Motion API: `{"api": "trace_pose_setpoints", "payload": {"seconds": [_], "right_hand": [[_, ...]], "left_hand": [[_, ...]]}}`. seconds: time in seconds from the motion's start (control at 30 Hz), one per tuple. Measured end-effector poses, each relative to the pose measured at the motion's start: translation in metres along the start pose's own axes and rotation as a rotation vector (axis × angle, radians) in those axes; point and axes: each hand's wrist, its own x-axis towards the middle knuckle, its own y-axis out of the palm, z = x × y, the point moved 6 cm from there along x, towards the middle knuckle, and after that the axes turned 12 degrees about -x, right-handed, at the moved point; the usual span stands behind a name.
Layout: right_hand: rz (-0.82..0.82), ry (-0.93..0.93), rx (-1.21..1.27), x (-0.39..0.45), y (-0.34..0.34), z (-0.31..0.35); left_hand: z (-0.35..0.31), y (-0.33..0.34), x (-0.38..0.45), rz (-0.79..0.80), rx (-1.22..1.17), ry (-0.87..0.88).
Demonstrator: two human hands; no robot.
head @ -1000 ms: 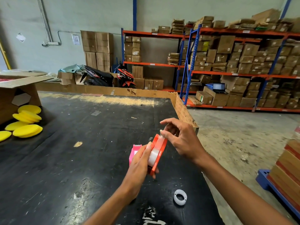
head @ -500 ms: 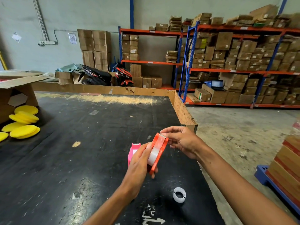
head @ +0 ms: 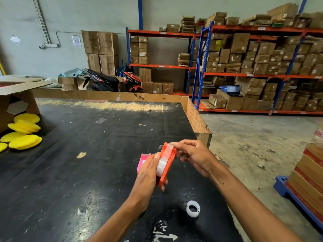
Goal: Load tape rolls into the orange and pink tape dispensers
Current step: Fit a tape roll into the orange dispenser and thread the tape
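One orange tape dispenser (head: 167, 165) is held on edge above the black table (head: 90, 154), a clear tape roll (head: 162, 165) seated in its open side. The left hand (head: 148, 173) wraps around the dispenser from the near left side, its thumb lying along the roll and its other fingers curled around the lower orange edge. The right hand (head: 195, 157) comes in from the dispenser's right, its thumb and forefinger pinched on the strip of tape at the dispenser's top cutting end, the remaining fingers curled loosely below. Just left of the orange dispenser, and partly hidden behind the left hand, a pink tape dispenser (head: 142, 161) stands on the table; whether it holds a roll cannot be told. Nearer the camera than the orange dispenser and slightly to its right, a white plastic ring (head: 193, 208) lies alone on the tabletop, well apart from both hands. Far to the left of the dispenser, a pile of yellow round pads (head: 24, 131) lies beside an open cardboard box (head: 15, 100) at the table's edge. Beyond the dispenser, past the table's far cardboard rim, blue and orange shelving (head: 244, 70) stands loaded with brown cartons. To the dispenser's right, off the table, a blue pallet (head: 286, 191) rests on the concrete floor.
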Motion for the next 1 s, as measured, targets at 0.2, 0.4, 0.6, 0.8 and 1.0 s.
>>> {"api": "trace_pose_setpoints", "payload": {"seconds": [0.2,0.4,0.6,0.8,1.0], "right_hand": [[0.043,0.051,0.128,-0.001,0.005,-0.005],[-0.005,0.003,-0.042,-0.002,0.006,0.0],[-0.016,-0.009,-0.123,-0.001,0.005,-0.003],[-0.171,0.023,-0.16,-0.01,-0.004,-0.007],[-0.097,0.066,-0.143,-0.032,0.008,-0.022]], "left_hand": [[-0.001,-0.001,0.0,0.005,-0.004,-0.001],[0.003,-0.004,0.002,-0.02,-0.054,-0.039],[0.005,-0.004,0.001,-0.026,-0.106,-0.077],[0.015,-0.004,0.01,-0.11,-0.159,-0.138],[0.028,0.006,0.023,-0.214,-0.102,-0.154]]}}
